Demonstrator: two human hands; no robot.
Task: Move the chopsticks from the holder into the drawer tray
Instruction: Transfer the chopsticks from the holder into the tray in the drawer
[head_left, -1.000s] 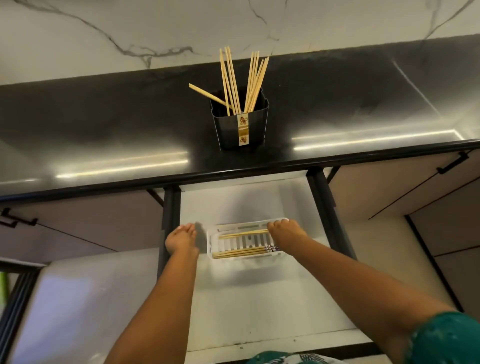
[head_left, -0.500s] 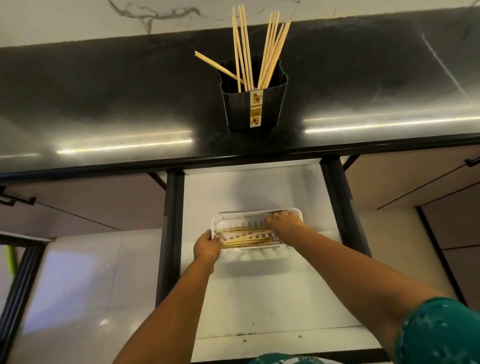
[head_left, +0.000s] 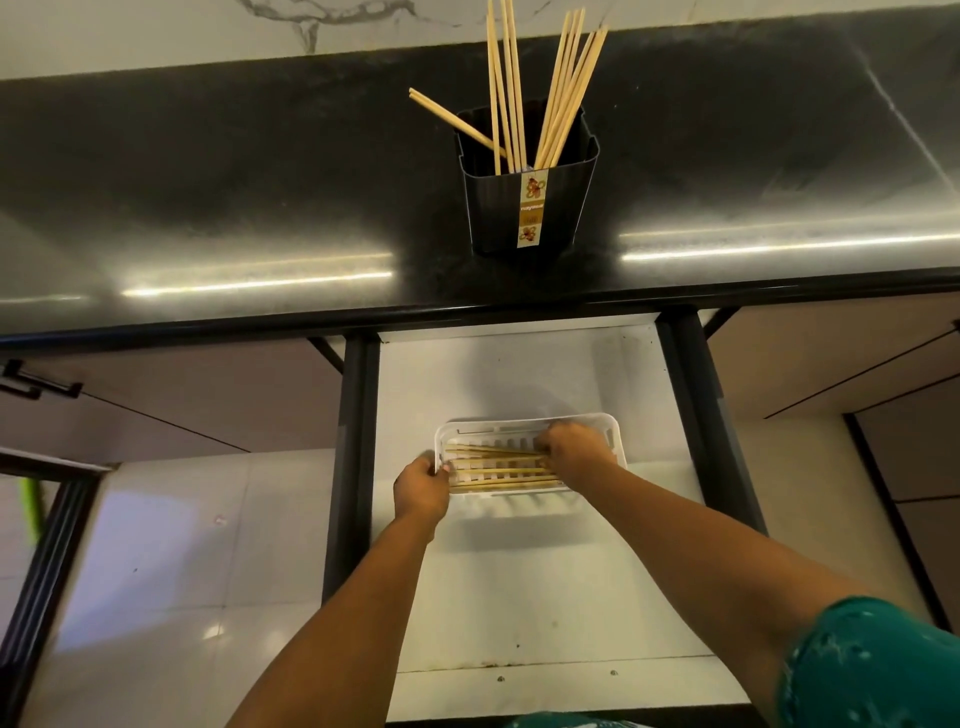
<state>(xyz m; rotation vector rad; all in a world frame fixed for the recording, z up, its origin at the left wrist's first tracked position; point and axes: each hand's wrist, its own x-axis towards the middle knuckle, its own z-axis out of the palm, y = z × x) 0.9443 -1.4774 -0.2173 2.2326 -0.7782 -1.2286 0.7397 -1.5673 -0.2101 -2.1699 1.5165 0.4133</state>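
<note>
Black stone countertop (head_left: 218, 197) runs across the top of our view, glossy under strip-light reflections, with pale marble wall above it. Below its edge on the left we see a cabinet front with a dark handle (head_left: 36, 382) and light floor tiles. At the centre, an open drawer (head_left: 519, 597) with a white floor and dark side rails extends toward us. Our left hand (head_left: 422, 488) grips the left end of the white slotted tray (head_left: 524, 422) lying in the drawer, fingers curled over its rim. Several chopsticks in the tray (head_left: 498, 473) lie flat, lengthwise from left to right. Our right hand (head_left: 574, 449) reaches in at the tray's right side, fingers bent down onto the right ends of those sticks; we cannot tell whether it pinches them or only presses. Up on the counter, right of centre, stands the black holder (head_left: 524, 208) with a paper label, and the remaining chopsticks (head_left: 563, 88) stand upright in it, one pair leaning left.
</note>
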